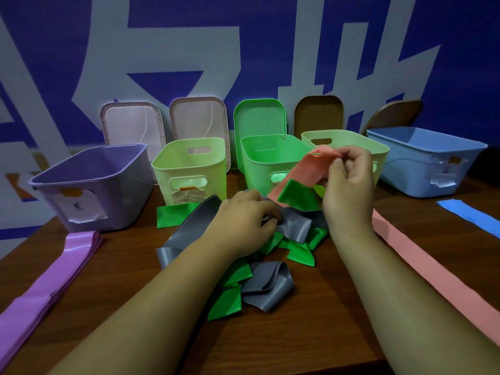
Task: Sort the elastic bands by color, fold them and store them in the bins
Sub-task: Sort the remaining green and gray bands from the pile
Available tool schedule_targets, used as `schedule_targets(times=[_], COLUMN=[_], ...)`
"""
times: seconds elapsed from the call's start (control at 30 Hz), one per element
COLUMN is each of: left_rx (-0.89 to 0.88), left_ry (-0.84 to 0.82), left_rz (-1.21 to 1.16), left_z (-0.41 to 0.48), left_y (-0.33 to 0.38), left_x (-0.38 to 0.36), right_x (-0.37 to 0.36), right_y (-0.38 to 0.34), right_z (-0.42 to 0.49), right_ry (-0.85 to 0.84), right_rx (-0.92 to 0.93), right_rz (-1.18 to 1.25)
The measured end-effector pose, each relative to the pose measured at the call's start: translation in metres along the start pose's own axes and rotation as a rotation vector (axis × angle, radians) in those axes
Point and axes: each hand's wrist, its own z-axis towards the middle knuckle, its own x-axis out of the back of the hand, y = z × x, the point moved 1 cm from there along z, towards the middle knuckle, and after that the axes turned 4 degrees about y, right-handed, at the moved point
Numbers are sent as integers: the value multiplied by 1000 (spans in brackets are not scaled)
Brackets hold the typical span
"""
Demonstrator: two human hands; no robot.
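Note:
A tangled pile of green bands (227, 296) and grey bands (266, 284) lies mid-table. My right hand (349, 182) pinches the end of a pink band (303, 171) lifted above the pile, its lower part running down into the heap. My left hand (244, 220) rests on the pile with its fingers curled onto a grey band (293, 224). Behind stand several open bins: purple (89, 185), light green (189, 166), green (267, 161), another light green (349, 142) and blue (430, 161).
Purple bands (54, 280) lie stacked flat at the left. A pink strip (433, 272) runs along the right, and a blue band (470, 215) lies at the far right. Several lids (200, 117) lean on the blue wall behind the bins. The wooden table (284, 342) edge is near me.

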Motion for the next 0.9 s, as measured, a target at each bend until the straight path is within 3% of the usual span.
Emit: schedule_targets(times=[0.2,0.27,0.37,0.5,0.73,0.9], left_rx=[25,71,118,234,535,473], left_ry=[-20,12,107,131,137,163], left_rz=[98,58,-131,-770,-1274,-1171], left_z=[-1,0,3,3,4,1], left_y=[-8,-13,-14,3,8,1], left_x=[0,1,6,16,16,14], right_x=[14,12,-1,-15,-16,-18], right_y=[-14,-15,-10,-2,9,12], right_z=[4,2,-8,-19,-21,-23], right_ry=[213,135,-135,-418,-505,-549], right_rx=[51,29,-42,-70,-55,-75], right_rz=[154,60,-117,-225,-324,-355])
